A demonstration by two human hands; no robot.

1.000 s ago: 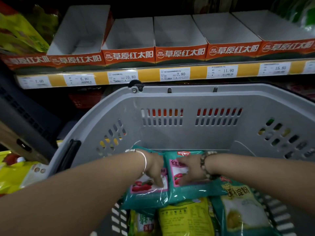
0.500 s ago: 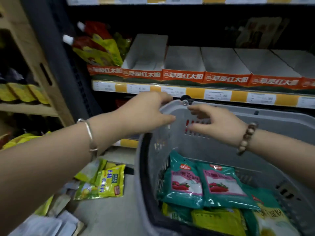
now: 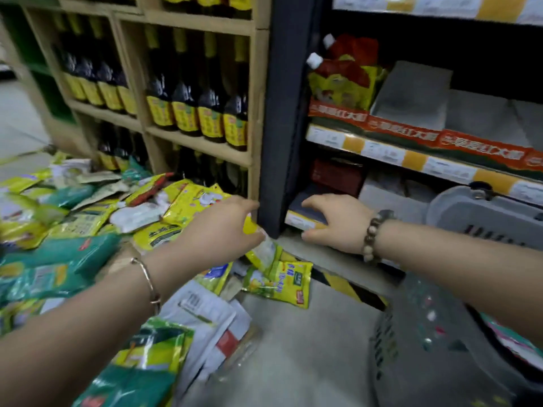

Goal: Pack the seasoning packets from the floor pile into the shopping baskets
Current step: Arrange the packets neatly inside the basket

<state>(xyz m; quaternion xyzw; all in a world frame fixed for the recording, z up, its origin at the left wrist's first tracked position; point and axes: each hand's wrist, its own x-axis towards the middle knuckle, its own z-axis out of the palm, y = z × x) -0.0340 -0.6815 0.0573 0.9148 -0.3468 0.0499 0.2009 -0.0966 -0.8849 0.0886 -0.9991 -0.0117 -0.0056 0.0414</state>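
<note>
a wooden shelf unit (image 3: pixel 199 146) fills the left background, its compartments lined with dark bottles (image 3: pixel 210 113) bearing yellow labels. right beside it stands a dark metal shelving bay (image 3: pixel 282 113) that carries orange-fronted cardboard trays (image 3: pixel 411 98) and, at its left end, a few red and yellow spouted pouches (image 3: pixel 343 80). the grey floor (image 3: pixel 308 348) runs below both.

the pile of seasoning packets (image 3: pixel 73 230) sprawls across the floor on the left in front of the wooden shelf: green, yellow and white bags overlapping in no order. the grey shopping basket (image 3: pixel 470 208) sits on the right under the person's right forearm, blurred, with a corner of green and pink packets showing inside at the picture's right edge.

both arms stretch forward. the left hand (image 3: pixel 217 230) hangs over the near edge of the pile, its grip apart with the fingers loosely extended and nothing held; whether the fingertips touch the bag beneath, i cannot tell. the right hand (image 3: pixel 340 221) hovers by the foot of the dark bay, grip also apart, fingers spread and empty.

a yellow packet (image 3: pixel 279 284) lies on the floor between the two hands. a metal bangle (image 3: pixel 147 277) circles the left wrist, a bead bracelet (image 3: pixel 373 233) the right.
</note>
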